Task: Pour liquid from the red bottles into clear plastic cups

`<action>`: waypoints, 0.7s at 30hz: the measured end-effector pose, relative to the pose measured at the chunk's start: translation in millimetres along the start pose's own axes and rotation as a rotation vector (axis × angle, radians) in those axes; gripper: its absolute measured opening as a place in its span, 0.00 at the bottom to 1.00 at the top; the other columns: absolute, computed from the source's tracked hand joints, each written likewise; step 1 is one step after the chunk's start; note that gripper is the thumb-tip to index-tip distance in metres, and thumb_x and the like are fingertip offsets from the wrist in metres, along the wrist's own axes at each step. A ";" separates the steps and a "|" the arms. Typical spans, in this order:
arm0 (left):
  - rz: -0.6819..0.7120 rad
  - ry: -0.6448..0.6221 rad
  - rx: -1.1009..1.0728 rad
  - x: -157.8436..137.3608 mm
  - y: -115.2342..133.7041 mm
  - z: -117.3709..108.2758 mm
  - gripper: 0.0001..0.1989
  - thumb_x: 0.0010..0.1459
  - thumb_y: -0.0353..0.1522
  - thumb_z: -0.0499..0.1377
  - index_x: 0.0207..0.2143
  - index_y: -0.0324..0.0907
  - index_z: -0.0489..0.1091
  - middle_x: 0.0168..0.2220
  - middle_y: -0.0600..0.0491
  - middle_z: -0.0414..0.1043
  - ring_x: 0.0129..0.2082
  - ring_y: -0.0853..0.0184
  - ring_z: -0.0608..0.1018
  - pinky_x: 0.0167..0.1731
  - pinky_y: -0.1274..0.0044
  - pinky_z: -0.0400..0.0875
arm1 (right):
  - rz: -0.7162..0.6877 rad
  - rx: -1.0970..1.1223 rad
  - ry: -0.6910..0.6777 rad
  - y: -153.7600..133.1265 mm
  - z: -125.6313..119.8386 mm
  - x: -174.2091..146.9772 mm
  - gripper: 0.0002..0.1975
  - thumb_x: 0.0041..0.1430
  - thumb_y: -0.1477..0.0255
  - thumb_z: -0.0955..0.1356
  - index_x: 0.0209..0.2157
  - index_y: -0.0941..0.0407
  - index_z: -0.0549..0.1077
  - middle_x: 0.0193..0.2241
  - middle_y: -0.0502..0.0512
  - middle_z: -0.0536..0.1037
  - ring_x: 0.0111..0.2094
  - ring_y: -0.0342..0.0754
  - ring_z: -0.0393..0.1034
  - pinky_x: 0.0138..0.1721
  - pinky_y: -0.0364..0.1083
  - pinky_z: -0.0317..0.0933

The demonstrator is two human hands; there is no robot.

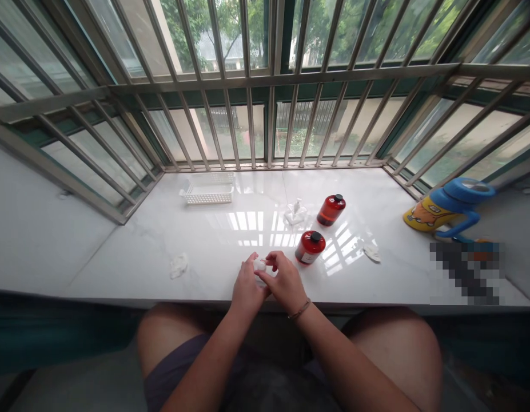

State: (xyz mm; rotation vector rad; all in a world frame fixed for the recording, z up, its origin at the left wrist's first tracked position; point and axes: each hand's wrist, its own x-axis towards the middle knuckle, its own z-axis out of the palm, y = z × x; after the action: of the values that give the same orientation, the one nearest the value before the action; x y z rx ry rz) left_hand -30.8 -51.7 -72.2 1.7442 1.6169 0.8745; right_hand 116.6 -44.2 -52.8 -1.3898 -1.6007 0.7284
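Observation:
Close to the front edge of the white sill, my left hand is closed round a small clear-and-white container, most of it hidden by the fingers. My right hand pinches at its pale top with thumb and fingers; a thin band circles that wrist. Just beyond the right hand stands a red bottle with a black cap and a pale label. Behind it is a second red bottle, also black-capped. A clear pump dispenser sits to the left of that one.
At the back left lies a white perforated basket. Crumpled white tissue is on the left, another white scrap on the right. A yellow-and-blue flask stands far right, near a blurred-out item. Metal bars enclose the sill.

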 end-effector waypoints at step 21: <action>0.138 0.073 0.129 -1.3 -13.3 9.1 0.44 0.54 0.36 0.70 0.70 0.43 0.57 0.64 0.40 0.72 0.66 0.46 0.74 0.74 0.45 0.53 | -0.067 0.165 -0.047 2.7 -14.5 -32.5 0.31 0.65 0.75 0.66 0.68 0.52 0.57 0.57 0.62 0.75 0.63 0.56 0.71 0.70 0.64 0.61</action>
State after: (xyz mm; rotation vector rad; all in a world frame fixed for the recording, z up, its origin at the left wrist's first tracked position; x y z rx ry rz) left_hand -31.6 -51.9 -88.4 1.9532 1.6474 0.9248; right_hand 130.6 -76.8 -56.2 -1.2032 -1.5775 0.8389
